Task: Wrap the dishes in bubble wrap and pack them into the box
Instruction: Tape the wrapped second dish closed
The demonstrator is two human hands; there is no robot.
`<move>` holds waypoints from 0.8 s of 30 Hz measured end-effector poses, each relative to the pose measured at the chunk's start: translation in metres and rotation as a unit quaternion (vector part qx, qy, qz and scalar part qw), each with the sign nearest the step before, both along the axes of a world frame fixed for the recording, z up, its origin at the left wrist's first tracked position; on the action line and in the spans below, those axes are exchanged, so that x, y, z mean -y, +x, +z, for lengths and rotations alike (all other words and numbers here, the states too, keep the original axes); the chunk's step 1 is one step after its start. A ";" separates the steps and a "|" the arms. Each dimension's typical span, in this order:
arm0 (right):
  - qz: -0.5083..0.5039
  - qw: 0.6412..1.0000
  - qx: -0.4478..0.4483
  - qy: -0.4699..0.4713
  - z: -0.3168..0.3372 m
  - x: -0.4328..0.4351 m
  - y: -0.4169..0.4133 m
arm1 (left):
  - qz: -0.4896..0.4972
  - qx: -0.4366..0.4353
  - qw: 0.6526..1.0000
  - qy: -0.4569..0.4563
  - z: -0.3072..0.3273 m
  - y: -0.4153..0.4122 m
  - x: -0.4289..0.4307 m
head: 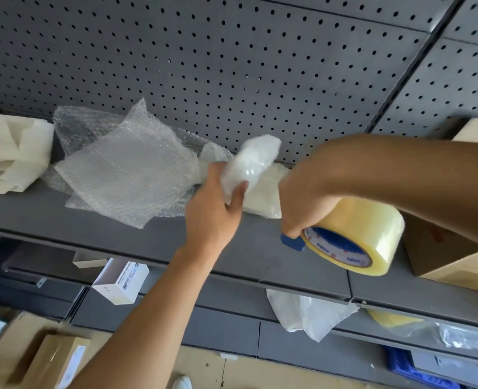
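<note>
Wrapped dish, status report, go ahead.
Left hand grips wrapped dish above shelf. Right hand holds tape roll. Loose bubble wrap behind, nothing blocking.

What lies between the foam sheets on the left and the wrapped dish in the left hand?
Loose bubble wrap on the shelf, seen in the head view.

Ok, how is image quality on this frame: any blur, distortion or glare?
Head view: motion blur smears the wrapped bundle in the left hand; the right hand with the tape roll is sharper; wide-angle distortion tilts the shelf and pegboard; lighting is even, with only a small glare spot on the bundle.
</note>
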State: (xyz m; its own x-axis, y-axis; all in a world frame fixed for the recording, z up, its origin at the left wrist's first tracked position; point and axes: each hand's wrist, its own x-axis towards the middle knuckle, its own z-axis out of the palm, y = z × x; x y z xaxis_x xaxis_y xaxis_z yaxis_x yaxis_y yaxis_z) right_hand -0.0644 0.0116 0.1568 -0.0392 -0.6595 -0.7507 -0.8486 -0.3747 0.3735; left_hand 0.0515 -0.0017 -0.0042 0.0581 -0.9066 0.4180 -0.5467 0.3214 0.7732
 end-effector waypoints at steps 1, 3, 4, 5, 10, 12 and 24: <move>-0.002 1.000 0.005 0.005 -0.001 -0.003 -0.006 | 0.012 -0.041 0.999 0.011 0.003 0.005 0.002; -0.016 0.999 0.041 -0.015 0.002 -0.007 -0.026 | 0.019 -0.106 0.994 0.027 0.007 0.014 0.000; -0.026 0.997 0.065 -0.037 0.005 -0.008 -0.039 | 0.019 -0.114 0.993 0.026 0.009 0.017 -0.005; -0.041 0.993 0.090 -0.062 0.008 -0.010 -0.052 | 0.020 -0.102 0.994 0.016 0.009 0.019 -0.011; -0.208 0.916 0.233 -0.252 -0.001 -0.030 -0.132 | 0.027 0.062 0.994 -0.089 -0.006 0.025 -0.041; -0.314 0.832 0.318 -0.328 -0.021 -0.040 -0.158 | -0.011 0.133 0.974 -0.186 -0.024 0.025 -0.045; -0.565 0.435 0.536 -0.452 -0.147 -0.078 -0.219 | -0.107 0.311 0.927 -0.179 -0.083 0.015 -0.056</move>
